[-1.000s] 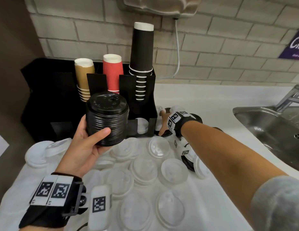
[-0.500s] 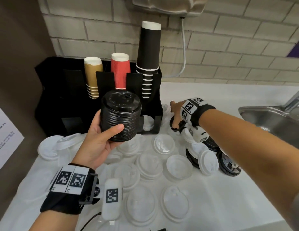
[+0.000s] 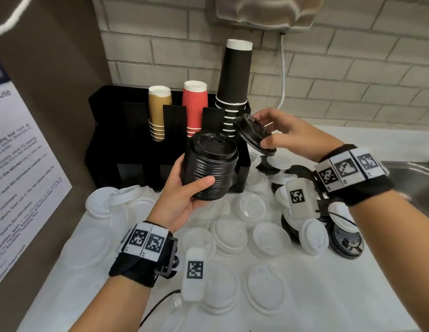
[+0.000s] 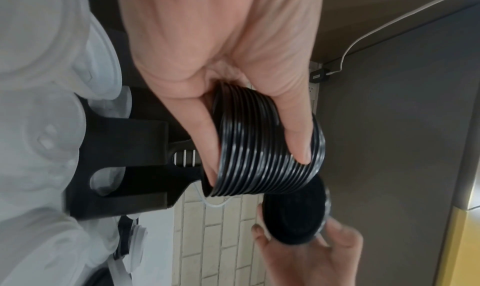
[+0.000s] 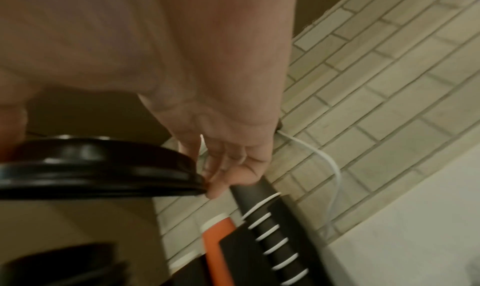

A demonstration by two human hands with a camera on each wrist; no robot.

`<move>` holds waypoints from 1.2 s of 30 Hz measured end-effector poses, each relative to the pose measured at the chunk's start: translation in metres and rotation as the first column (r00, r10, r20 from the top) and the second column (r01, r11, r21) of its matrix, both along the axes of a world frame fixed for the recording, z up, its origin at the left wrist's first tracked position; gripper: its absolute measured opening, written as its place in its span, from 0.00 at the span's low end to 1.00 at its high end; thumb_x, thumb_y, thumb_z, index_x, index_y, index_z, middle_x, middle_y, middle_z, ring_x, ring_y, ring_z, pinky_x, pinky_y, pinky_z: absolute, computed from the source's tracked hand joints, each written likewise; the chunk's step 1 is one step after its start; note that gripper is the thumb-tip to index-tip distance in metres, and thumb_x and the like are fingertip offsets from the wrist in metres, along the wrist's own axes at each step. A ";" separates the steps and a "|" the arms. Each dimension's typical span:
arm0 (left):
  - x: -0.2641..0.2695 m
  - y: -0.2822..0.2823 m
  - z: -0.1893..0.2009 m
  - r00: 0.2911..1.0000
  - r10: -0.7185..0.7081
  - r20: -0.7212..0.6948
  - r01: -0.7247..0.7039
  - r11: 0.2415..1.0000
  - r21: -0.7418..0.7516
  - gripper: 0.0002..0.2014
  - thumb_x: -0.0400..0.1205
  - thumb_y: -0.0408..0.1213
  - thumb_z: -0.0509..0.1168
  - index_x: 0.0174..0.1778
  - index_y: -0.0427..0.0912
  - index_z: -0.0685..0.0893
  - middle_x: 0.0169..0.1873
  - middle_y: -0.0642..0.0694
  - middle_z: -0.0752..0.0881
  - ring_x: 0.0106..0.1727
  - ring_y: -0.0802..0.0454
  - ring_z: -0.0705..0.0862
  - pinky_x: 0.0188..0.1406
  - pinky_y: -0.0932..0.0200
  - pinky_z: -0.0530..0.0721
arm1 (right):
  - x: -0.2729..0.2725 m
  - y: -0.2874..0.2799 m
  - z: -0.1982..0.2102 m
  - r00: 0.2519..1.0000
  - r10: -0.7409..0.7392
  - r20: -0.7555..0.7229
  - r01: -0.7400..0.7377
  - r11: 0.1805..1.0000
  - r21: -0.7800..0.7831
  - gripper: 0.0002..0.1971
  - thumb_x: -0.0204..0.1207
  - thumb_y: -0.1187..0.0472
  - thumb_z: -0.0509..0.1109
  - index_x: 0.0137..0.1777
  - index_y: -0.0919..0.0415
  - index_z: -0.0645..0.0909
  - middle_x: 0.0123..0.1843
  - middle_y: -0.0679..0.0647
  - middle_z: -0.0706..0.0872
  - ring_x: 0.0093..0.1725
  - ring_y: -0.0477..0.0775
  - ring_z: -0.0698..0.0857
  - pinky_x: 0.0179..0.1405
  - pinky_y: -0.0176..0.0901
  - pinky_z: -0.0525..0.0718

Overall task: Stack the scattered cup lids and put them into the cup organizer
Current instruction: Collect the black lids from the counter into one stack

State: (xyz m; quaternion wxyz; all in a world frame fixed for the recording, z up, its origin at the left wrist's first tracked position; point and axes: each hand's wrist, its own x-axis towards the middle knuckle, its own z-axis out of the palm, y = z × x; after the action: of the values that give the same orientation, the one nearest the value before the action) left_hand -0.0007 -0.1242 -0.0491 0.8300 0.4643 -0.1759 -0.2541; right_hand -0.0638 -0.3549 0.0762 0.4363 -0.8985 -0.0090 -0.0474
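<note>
1. Many white lids lay scattered on the tabletop below both wrists, single and overlapping, not yet gathered. A few black lids sat among them under the right forearm.
2. Above those, the left hand was wrapped around a stack of black lids, thumb across the near side and fingers curled behind it. It held the stack upright and clear of the tabletop, probably so its top stayed free to take another lid.
3. Just right of the stack and slightly higher, the right hand pinched a single black lid by its rim, thumb on the near edge and fingertips on the far edge. The lid was tilted with its top toward the stack, close beside it but apart. An edge grip likely kept the underside free to seat over the top lid. I judged this the stacking step, with the lid still needing to be levelled and pressed down.
4. Beyond both hands stood the black cup organizer, holding a tan cup stack, a red one and a tall black one. A few white lids showed in its lower front slot; none of the held black lids was in it yet.
5. Farthest back was the brick wall, with a white cable hanging down it.
</note>
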 end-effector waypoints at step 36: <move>-0.010 -0.008 0.000 0.995 -0.091 -0.032 0.091 0.996 0.009 0.38 0.68 0.32 0.75 0.75 0.52 0.73 0.63 0.45 0.86 0.61 0.46 0.88 0.44 0.51 0.89 | -0.003 0.034 -0.002 0.990 0.106 0.088 -0.079 0.961 -0.266 0.33 0.74 0.52 0.75 0.78 0.45 0.66 0.62 0.47 0.74 0.58 0.40 0.76 0.46 0.16 0.72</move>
State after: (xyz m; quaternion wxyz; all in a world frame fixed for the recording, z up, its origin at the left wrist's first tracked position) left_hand -0.0106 -0.1319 -0.0491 0.8176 0.4563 -0.1827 -0.2999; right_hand -0.0665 -0.3208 0.0743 0.3145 -0.9433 -0.0792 -0.0710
